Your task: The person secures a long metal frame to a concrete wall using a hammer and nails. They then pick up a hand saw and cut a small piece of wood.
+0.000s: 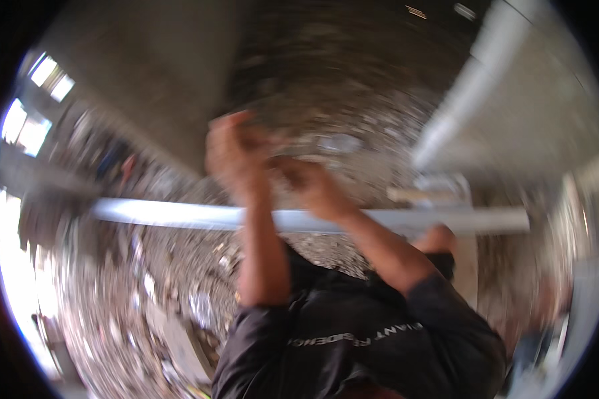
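Observation:
My left hand (236, 156) is raised in front of me. Close beside it, a little lower and to the right, is my right hand (316, 189). Motion blur smears the fingers of both, and I cannot make out anything between them. A long white pipe (176, 214) runs crosswise below my hands. My left forearm and right wrist pass in front of it, and neither hand is seen gripping it.
Rubble and litter cover the ground (353, 120). Concrete walls (153, 73) stand at the far left and far right (526, 100). A board (183, 346) lies at the lower left. My bent knee (436, 241) is beside the pipe at the right.

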A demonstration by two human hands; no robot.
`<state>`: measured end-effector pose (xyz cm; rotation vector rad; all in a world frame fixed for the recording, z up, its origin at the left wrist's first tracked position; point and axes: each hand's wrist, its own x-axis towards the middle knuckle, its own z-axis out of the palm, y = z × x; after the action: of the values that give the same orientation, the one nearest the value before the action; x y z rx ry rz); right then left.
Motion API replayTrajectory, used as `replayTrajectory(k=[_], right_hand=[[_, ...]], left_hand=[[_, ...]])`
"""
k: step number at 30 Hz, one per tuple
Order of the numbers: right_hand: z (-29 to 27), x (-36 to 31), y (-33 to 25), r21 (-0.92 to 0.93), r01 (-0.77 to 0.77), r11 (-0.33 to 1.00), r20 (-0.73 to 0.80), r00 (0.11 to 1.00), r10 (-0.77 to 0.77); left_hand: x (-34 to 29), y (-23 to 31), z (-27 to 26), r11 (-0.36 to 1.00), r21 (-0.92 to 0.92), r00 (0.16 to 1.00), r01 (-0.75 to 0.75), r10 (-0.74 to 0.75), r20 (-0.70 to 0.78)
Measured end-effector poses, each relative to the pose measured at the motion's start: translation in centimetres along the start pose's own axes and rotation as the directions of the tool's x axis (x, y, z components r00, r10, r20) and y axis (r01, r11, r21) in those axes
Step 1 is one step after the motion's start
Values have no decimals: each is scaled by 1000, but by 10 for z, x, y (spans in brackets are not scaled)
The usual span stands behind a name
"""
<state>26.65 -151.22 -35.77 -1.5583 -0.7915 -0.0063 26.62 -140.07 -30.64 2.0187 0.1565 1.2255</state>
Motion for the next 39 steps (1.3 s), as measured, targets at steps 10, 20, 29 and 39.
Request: replayTrajectory(k=[10,20,29,39], right_hand=[[-30,-48,-14,-263,-135,955,-218,973,77],[-174,-58,-29,-748,-243,618,-251,965,75],[-263,-152,-31,-673,-505,540,-574,817,49],[-261,-200,3,-355,-614,705,-715,664,219]], left_hand=[[11,20,20,545,-762,841,348,-541,-3],[-31,12,88,455,-630,773,630,-289,565],[-292,-45,170,836,-319,115,-446,407,906],[-310,-21,199,828,-270,-270,-492,150,951]])
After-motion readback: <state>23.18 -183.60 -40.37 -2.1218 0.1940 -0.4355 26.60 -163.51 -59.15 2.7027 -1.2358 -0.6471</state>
